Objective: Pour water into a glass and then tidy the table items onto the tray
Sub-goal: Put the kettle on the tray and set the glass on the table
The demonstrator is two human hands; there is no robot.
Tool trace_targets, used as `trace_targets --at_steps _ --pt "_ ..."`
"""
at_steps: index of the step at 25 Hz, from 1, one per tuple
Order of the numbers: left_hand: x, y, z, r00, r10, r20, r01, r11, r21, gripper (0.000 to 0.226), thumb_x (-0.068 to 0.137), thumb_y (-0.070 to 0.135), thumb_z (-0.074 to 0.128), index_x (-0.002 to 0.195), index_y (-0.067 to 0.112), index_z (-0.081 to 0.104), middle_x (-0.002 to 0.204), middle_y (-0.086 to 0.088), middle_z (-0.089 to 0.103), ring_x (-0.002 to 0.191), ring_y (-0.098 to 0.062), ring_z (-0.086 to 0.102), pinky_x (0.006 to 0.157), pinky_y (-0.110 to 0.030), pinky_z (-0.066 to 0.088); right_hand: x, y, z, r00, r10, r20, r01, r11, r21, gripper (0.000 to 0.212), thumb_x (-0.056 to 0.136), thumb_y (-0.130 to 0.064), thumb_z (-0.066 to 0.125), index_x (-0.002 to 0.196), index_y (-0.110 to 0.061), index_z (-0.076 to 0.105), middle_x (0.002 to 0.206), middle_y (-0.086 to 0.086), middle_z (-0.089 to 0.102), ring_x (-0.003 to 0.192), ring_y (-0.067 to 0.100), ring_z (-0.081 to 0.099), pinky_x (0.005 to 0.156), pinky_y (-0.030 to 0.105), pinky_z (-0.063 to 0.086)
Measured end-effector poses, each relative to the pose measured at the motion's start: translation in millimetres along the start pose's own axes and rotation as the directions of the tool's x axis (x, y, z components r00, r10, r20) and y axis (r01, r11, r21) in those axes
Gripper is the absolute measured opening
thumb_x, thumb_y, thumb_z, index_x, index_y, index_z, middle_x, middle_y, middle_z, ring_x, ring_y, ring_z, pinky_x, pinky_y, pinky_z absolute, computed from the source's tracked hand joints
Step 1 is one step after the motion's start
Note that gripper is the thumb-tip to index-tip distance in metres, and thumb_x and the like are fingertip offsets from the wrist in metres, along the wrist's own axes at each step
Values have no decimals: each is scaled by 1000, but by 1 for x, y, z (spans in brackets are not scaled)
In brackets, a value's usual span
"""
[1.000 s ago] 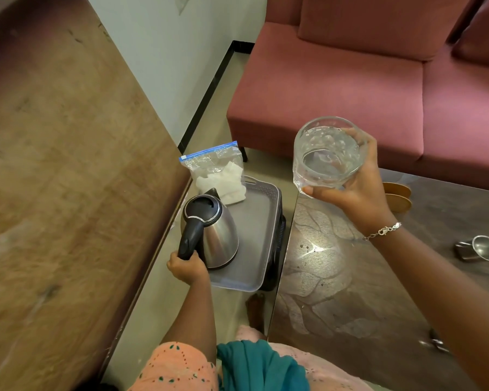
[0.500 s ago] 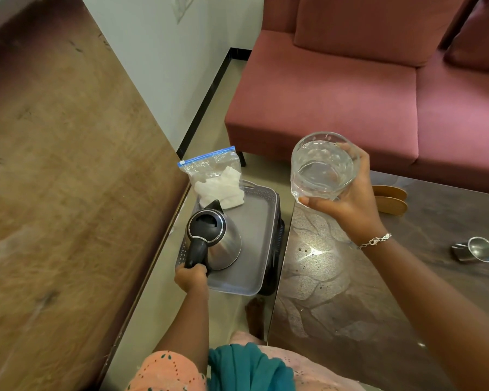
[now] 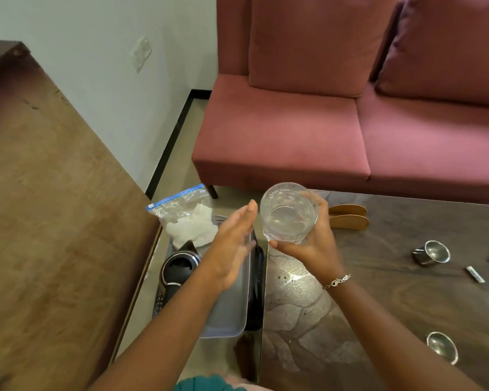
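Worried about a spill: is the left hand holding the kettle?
No: the left hand is open beside the glass; the kettle stands unheld on the tray.

Kettle (image 3: 178, 268) + bag (image 3: 185, 213) on tray (image 3: 232, 314), L of table (image 3: 378, 306); sofa (image 3: 280, 136) behind.

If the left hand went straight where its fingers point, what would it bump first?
Probably the glass held by the right hand; the left hand has its fingertips just beside the rim, though depth is unclear.
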State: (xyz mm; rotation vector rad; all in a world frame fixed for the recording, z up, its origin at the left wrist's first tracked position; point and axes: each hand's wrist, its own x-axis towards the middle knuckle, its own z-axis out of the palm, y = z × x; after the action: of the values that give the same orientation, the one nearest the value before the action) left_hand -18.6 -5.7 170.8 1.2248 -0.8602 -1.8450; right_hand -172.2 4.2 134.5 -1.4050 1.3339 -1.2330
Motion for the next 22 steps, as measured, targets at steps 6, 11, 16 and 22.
trace_targets --at_steps 6,11,16,22 --pt "7 -6 11 973 -191 132 200 978 -64 34 67 34 64 93 11 65 80 -5 68 61 -9 63 79 -30 49 -14 3 -7 997 25 -78 -25 1000 1 91 48 -37 78 123 -21 28 119 -15 43 109 -10 49 89 7 43" --pt "13 -22 38 967 -236 98 238 971 -6 32 67 29 71 92 10 65 94 -14 65 85 -21 61 88 -37 49 -28 16 -37 997 42 -72 -44 999 -27 91 49 -45 83 121 -39 27 126 -11 43 116 -1 50 94 17 46" --pt "23 -53 79 956 -287 58 288 958 -14 34 64 27 66 93 8 64 95 -16 64 88 -24 61 91 -39 47 -39 22 -97 996 78 35 -68 973 -221 101 56 -41 79 137 -29 20 139 -8 36 128 3 39 103 14 36" --pt "39 -96 137 940 -319 117 325 945 -34 36 72 24 67 104 9 61 108 -17 64 103 -28 59 97 -42 45 -43 25 -169 977 94 193 63 734 -677 98 68 -39 74 144 -25 13 143 -3 27 124 11 39 92 17 43"
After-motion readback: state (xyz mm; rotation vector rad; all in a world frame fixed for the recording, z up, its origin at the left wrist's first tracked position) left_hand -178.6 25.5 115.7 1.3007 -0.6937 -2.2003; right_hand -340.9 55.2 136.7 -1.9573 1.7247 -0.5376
